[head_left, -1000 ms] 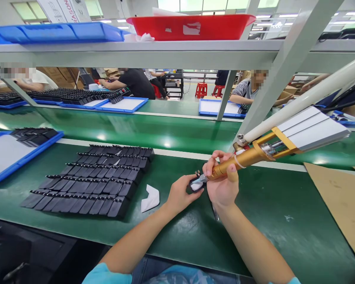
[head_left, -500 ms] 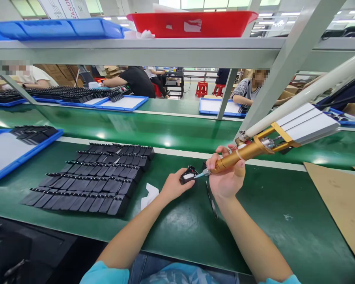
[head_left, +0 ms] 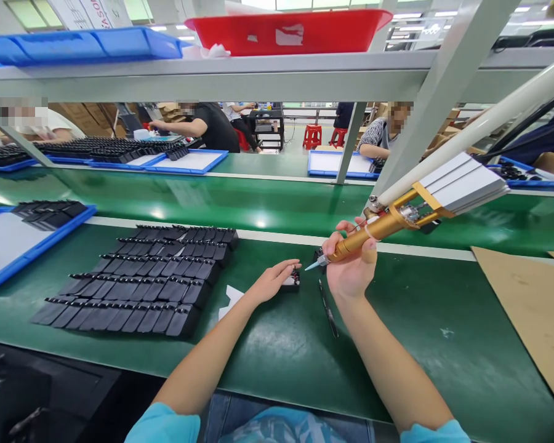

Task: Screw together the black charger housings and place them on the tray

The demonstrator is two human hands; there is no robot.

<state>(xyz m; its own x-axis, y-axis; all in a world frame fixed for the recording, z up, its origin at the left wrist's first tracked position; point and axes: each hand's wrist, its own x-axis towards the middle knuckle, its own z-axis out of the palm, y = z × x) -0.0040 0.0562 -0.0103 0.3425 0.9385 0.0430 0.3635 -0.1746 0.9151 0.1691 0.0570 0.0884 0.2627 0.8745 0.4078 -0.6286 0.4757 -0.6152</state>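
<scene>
My right hand (head_left: 353, 271) is wrapped round a gold glue dispenser (head_left: 378, 231) whose pale nozzle tip points left, just above the green belt. My left hand (head_left: 272, 280) lies flat with fingers stretched out over a small black part (head_left: 293, 282) resting on the belt, touching it from above. The nozzle tip hangs a little to the right of that part, clear of it. Rows of the same black parts (head_left: 143, 280) lie overlapped to the left. A thin black tool (head_left: 327, 311) rests on the belt below my right hand.
A white scrap (head_left: 228, 298) lies beside the rows. A blue tray (head_left: 13, 237) sits at far left, brown cardboard (head_left: 530, 307) at right. A metal shelf (head_left: 258, 71) overhead carries red and blue bins. Other people work at the far belt.
My left hand lowered the small black part from near the nozzle onto the belt and flattened over it. The dispenser tip drew away to the right and up.
</scene>
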